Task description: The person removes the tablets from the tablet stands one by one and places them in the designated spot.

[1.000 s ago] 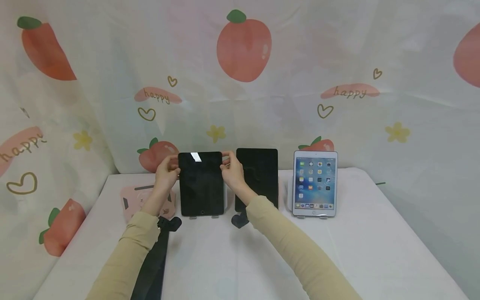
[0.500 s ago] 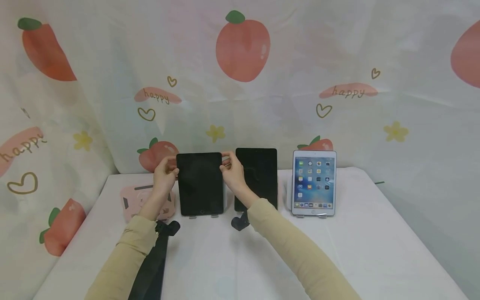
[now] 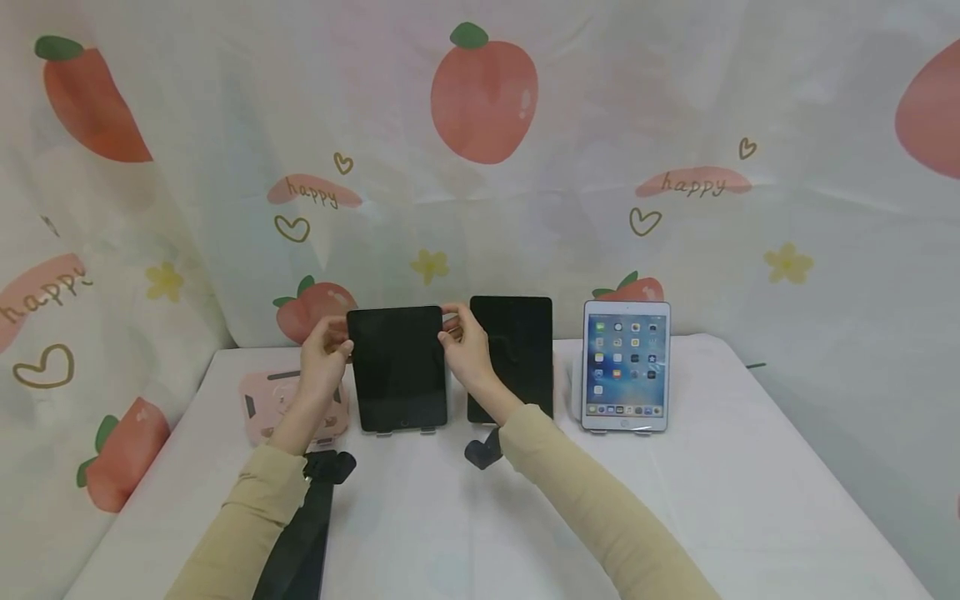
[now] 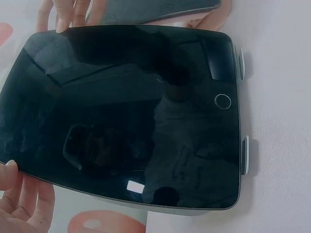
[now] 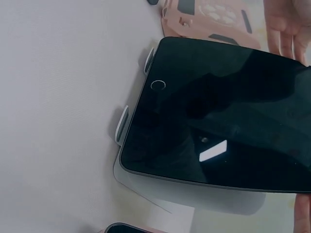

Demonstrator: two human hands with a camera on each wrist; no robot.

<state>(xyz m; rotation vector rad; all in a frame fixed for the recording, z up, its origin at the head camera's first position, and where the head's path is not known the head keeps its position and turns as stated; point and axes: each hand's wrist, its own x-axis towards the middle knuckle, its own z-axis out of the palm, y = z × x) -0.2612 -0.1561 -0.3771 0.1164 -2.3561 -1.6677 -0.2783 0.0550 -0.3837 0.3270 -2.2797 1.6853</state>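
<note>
A black tablet [image 3: 400, 371] with a round home button stands on a display stand, its lower edge at two small clear lips [image 4: 245, 155]. My left hand [image 3: 322, 362] pinches its upper left edge, thumb at the front and fingers behind. On the opposite side my right hand [image 3: 467, 350] holds the upper right edge in the same way. The tablet leans slightly to the left in the head view. In the right wrist view, part of a pale stand plate [image 5: 194, 191] shows behind the tablet.
Just right stands a second black tablet [image 3: 517, 350], partly behind my right hand. Farther right, a white tablet [image 3: 627, 367] shows its home screen. A pink case [image 3: 258, 408] stands at left, and a long dark flat object [image 3: 303, 525] lies beneath my left forearm.
The tablet's top has tipped a little to the left, and my left hand has shifted left and slightly down with it. The bright reflection on its screen in the head view is gone.
</note>
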